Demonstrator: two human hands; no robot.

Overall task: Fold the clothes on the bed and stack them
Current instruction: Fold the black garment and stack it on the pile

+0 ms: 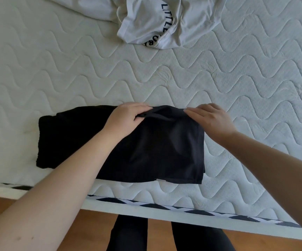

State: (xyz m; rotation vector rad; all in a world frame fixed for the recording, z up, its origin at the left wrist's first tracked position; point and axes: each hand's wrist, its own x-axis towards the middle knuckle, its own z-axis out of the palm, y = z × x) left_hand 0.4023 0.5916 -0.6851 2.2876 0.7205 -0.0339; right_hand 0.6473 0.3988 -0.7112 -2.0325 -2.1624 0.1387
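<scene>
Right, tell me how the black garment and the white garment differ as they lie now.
The black garment lies flat and partly folded near the bed's front edge; the white garment sits crumpled at the far side. The left hand grips the black one and the right hand rests on it; the white one is untouched. Only the white one shows dark lettering. Both lie on the quilted mattress.

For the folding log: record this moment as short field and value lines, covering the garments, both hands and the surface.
surface: quilted white mattress
garment in work: black garment, lying partly folded near the mattress's front edge
left hand: left hand pinches the garment's far edge
right hand: right hand rests with straight fingers on the garment's far right corner
waiting: white garment with dark lettering, crumpled at the far side
stack: none visible
</scene>
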